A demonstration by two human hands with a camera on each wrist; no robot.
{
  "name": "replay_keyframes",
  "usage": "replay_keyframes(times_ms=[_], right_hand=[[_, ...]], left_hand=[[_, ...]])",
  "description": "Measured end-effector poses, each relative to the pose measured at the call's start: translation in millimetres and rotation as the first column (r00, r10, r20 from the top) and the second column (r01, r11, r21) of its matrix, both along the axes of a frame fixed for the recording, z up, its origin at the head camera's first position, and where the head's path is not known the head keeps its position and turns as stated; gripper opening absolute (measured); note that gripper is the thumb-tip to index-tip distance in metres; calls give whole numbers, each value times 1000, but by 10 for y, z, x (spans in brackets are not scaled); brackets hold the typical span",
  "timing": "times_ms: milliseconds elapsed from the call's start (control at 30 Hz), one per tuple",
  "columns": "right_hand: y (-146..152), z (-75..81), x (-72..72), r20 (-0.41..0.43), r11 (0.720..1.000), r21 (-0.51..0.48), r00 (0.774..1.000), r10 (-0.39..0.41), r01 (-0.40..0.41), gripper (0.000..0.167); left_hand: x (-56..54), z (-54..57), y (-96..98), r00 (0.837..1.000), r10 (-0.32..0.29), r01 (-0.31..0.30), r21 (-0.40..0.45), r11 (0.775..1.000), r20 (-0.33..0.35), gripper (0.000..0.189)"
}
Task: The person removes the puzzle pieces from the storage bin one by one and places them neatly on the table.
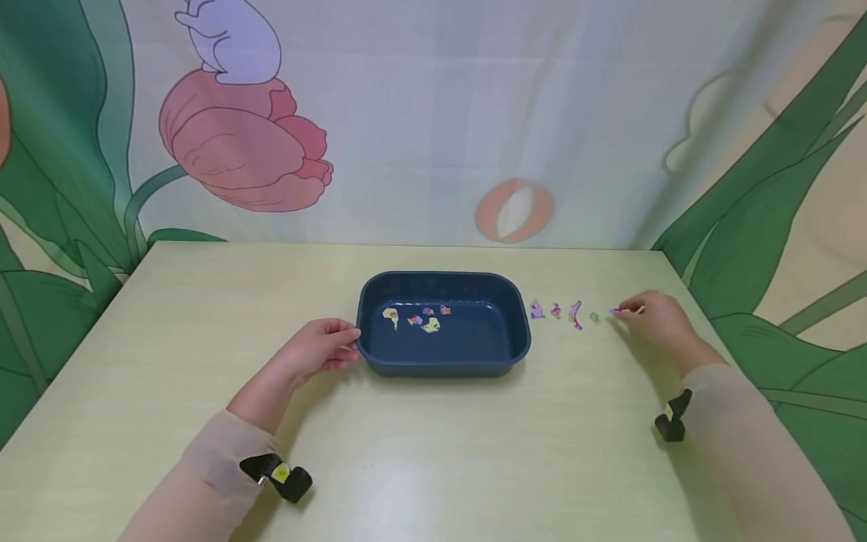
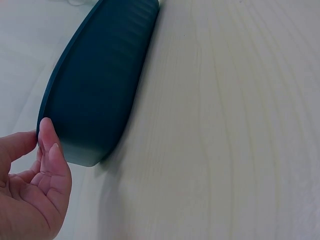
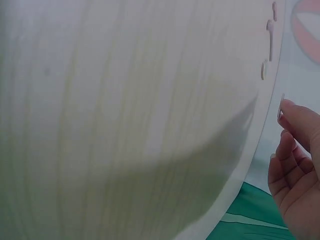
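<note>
A dark blue rectangular tray (image 1: 474, 360) stands on the table, several small colourful flat pieces (image 1: 430, 324) lying inside it. My left hand (image 1: 320, 346) pinches the tray's left rim between thumb and fingers, also seen up close on the tray wall (image 2: 95, 75) in the left wrist view. To the right of the tray, my right hand (image 1: 653, 320) pinches a small thin purple-and-white piece (image 1: 615, 310) by its edge, held just above the table. In the right wrist view only the narrow edge of that piece (image 3: 281, 107) shows at the fingertips.
A row of small flat pieces lies between tray and right hand: a purple one (image 1: 536, 309), a pink one (image 1: 556, 310), a long purple one (image 1: 576, 315) and a pale green one (image 1: 594, 318). A printed curtain (image 1: 406, 135) hangs behind the pale wooden table (image 1: 433, 459).
</note>
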State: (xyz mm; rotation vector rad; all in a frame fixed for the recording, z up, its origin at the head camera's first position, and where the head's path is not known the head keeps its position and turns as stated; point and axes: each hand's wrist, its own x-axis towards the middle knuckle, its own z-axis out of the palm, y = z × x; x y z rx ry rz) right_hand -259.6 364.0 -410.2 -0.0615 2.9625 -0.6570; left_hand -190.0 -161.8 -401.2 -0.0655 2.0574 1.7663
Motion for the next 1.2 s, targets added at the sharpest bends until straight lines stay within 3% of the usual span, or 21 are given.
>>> replay_keyframes(times_ms=[600, 767, 1000, 1200], right_hand=[[75, -85, 12, 67, 999, 11, 996, -53, 53, 37], [75, -57, 9, 27, 999, -10, 999, -47, 47, 38], [-71, 48, 10, -82, 995, -96, 996, 20, -28, 41], [-377, 161, 17, -58, 983, -177, 998, 31, -41, 43]], left_hand=[[2, 12, 20, 1000, 1, -1, -7, 1000, 2, 28], [-1, 11, 16, 1000, 1, -1, -12, 1000, 5, 28], [-1, 9, 0, 1000, 6, -6, -20, 1000, 7, 28], [0, 13, 6, 1000, 4, -4, -15, 1000, 12, 28]])
